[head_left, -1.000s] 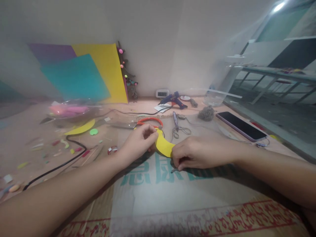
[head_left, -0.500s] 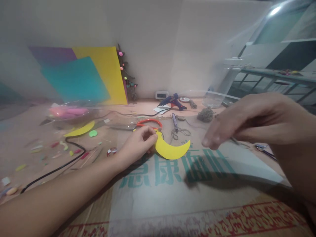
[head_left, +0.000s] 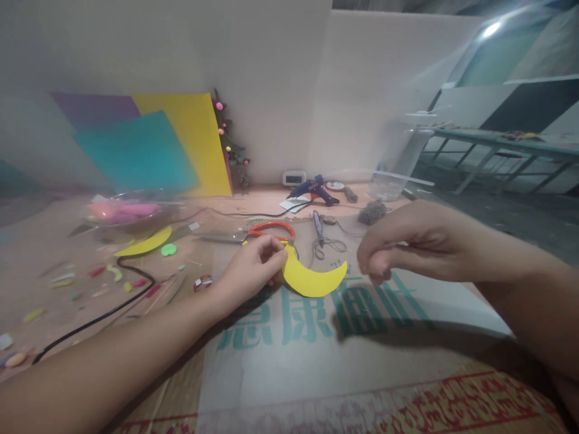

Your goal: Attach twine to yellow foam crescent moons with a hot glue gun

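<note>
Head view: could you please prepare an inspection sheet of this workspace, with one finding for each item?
Surface: pinkish tabletop; a pale printed sheet lies at the front.
Job's things: yellow crescent, one end pinched, the other end free.
Clutter: small coloured scraps at left; red-handled scissors behind the left hand; grey yarn ball farther back.
Hands: left hand pinches the crescent; right hand is raised apart from it, fingers bent; whether it holds anything, I cannot tell.
Cables: black cable curves across the left side, near a second yellow crescent.
Surroundings: teal sheet among coloured sheets at the back; another table at far right.
</note>
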Available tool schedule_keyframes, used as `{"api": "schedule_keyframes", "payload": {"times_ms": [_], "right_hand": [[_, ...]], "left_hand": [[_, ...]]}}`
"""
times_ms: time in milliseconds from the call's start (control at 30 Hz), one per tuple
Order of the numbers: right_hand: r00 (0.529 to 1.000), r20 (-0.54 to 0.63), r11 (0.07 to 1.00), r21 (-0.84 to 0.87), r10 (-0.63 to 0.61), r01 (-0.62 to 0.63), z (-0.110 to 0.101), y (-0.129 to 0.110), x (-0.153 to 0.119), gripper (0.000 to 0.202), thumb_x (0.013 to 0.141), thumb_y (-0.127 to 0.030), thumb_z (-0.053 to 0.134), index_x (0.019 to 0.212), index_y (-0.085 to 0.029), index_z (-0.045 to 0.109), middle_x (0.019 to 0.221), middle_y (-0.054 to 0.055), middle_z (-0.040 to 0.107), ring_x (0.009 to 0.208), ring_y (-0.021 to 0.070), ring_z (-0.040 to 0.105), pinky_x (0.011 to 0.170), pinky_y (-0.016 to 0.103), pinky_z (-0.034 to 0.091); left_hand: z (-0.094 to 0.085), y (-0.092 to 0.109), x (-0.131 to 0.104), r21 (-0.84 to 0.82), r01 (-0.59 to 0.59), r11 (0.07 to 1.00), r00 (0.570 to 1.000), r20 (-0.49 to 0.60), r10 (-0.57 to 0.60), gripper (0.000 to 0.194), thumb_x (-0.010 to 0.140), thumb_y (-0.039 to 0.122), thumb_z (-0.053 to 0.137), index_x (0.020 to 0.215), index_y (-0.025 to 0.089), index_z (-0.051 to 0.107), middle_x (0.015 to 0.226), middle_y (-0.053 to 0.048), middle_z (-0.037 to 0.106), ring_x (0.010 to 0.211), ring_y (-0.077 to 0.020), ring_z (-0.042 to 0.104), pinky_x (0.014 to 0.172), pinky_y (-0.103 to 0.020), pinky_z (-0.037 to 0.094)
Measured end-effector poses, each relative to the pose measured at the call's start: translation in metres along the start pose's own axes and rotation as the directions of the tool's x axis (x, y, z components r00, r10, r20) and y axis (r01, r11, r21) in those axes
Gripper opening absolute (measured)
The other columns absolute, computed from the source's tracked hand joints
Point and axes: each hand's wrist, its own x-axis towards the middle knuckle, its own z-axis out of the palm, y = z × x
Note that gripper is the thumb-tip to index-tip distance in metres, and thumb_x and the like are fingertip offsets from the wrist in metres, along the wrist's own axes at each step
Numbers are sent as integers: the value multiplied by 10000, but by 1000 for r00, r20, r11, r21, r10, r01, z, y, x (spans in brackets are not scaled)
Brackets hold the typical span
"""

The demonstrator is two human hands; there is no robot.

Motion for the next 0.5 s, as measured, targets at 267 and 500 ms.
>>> {"api": "schedule_keyframes", "payload": {"times_ms": [267,500], "right_hand": [[1000,9,994,107,-1,0,-6,-8,4,239,955,-196,487,1118,-225,660,975,47,710,760,129,665,674,249,550],[998,7,997,61,-56,56,-5,-6,0,129,931,-157,547,948,-182,672,874,20,723,680,87,686,597,185,522]], "left_hand": [[1,3,-1,13,3,1000,1000,2,-3,186,874,354,574,826,188,507,584,54,532,451,-87,518,423,-182,409],[0,0,-1,24,4,1000,1000,6,-5,168,878,346,572,846,194,507,594,52,540,464,-95,535,437,-194,422]]}}
